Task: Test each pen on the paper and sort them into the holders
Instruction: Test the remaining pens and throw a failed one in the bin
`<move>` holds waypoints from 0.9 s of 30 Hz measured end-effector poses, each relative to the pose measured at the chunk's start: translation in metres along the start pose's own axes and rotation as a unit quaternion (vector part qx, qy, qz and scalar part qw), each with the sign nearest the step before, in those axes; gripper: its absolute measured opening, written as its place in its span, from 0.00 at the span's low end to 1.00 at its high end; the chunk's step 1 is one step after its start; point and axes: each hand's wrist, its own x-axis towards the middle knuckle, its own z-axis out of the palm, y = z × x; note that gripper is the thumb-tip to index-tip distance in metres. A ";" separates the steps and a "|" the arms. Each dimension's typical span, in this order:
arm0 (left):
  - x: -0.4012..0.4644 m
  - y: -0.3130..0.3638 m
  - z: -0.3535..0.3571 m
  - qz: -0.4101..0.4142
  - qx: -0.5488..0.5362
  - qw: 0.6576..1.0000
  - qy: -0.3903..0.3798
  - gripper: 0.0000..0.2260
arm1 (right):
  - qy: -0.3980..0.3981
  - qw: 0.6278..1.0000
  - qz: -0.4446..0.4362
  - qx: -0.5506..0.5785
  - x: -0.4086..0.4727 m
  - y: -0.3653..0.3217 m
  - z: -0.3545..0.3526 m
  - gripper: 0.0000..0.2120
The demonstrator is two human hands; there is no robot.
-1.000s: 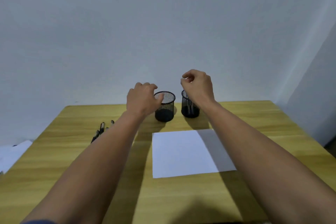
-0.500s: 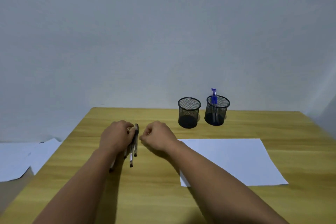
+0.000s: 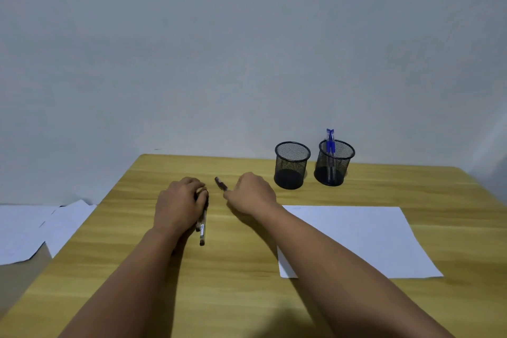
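Note:
My left hand (image 3: 181, 204) lies closed over a bundle of black pens (image 3: 203, 230) on the wooden table (image 3: 219, 296); their tips stick out below my fingers. My right hand (image 3: 251, 193) pinches a single black pen (image 3: 220, 183) that points up and to the left, just off the bundle. A white sheet of paper (image 3: 365, 239) lies to the right, partly under my right forearm. Two black mesh holders stand at the back: the left holder (image 3: 291, 164) looks empty, the right holder (image 3: 335, 162) has blue pens (image 3: 330, 143) standing in it.
Loose white sheets (image 3: 33, 230) lie lower down beyond the table's left edge. A plain grey wall rises right behind the holders.
Both hands came back from the holders to the pens at the left. Since half a second ago my right hand has drawn one black pen away from the bundle under my left hand.

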 end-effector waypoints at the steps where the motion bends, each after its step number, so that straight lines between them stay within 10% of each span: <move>1: 0.000 0.003 -0.003 -0.004 0.000 1.000 0.008 0.14 | 0.006 1.000 0.007 0.030 0.000 0.004 -0.008 0.14; 6: 0.002 0.039 -0.020 0.057 -0.010 0.998 0.016 0.26 | -0.012 0.954 0.010 0.300 -0.011 0.028 -0.059 0.07; 15: 0.000 0.145 -0.040 0.225 -0.053 0.972 0.051 0.10 | -0.003 0.833 0.072 0.549 -0.054 0.083 -0.118 0.08; 21: -0.026 0.201 -0.036 0.191 -0.083 0.978 -0.033 0.16 | 0.127 0.829 0.124 0.529 -0.055 0.105 -0.119 0.14; 27: -0.031 0.166 -0.022 0.141 -0.080 0.984 -0.078 0.17 | 0.312 0.714 0.248 0.576 -0.044 0.171 -0.180 0.12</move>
